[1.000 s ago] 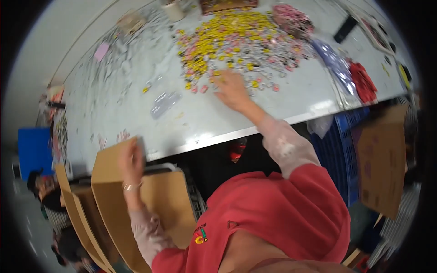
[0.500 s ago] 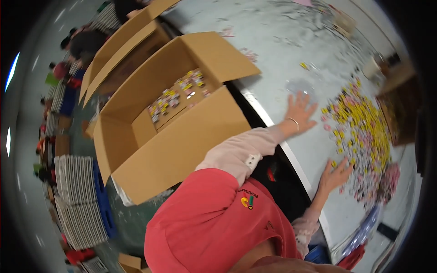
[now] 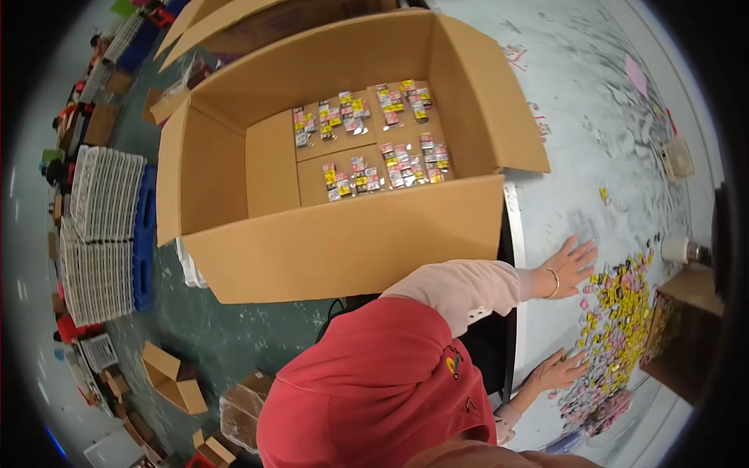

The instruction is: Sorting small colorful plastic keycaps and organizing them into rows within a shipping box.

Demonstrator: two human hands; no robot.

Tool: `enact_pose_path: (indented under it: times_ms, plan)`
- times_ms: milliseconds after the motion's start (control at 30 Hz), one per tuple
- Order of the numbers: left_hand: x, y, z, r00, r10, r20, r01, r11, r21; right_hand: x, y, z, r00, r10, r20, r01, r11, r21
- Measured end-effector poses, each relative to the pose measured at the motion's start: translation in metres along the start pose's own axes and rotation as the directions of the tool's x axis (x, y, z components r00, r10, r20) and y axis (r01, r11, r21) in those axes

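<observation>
My left hand (image 3: 563, 271), with a bracelet on its wrist, lies over the pale table with fingers spread. A clear plastic bag (image 3: 582, 228) is at its fingertips; whether they touch it I cannot tell. Closer to me, my right hand (image 3: 552, 371) is open at the edge of a heap of small yellow, pink and black pieces (image 3: 622, 308). Neither hand shows anything gripped. On my left, a large open carton (image 3: 359, 238) holds several clear packs of such small pieces (image 3: 402, 165) laid flat on its bottom.
A brown box (image 3: 683, 331) lies beyond the heap, beside a white cylindrical container (image 3: 680, 249). A small yellow piece (image 3: 603, 195) and a pink sheet (image 3: 635, 76) lie farther along the table. White crates (image 3: 101, 265) stand stacked across the green floor.
The view has turned, so more of the carton's inside shows. Both hands stay open by the heap, the left one beside the clear bag.
</observation>
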State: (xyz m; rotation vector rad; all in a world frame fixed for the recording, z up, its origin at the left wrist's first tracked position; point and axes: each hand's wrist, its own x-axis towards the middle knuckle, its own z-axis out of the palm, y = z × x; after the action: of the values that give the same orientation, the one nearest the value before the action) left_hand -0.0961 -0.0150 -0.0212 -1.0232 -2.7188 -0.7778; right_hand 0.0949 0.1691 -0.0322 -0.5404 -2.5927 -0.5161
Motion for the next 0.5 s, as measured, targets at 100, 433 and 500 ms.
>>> enact_pose_path:
  times_ms: [100,433,500]
  plan:
    - [0.001,-0.003,0.007,0.999,-0.027,-0.042,0.028,1.0,0.011,0.016,-0.018,-0.008,0.998,-0.049,-0.05,0.054,0.992,0.113]
    - [-0.002,-0.004,0.008,0.996,0.022,-0.091,-0.034,0.99,-0.138,0.03,-0.046,0.009,0.998,-0.06,-0.007,0.059,0.959,0.276]
    - [-0.003,-0.004,0.008,0.993,0.004,-0.116,-0.015,0.995,-0.094,0.03,-0.048,0.008,0.997,-0.081,0.006,0.076,0.958,0.276]
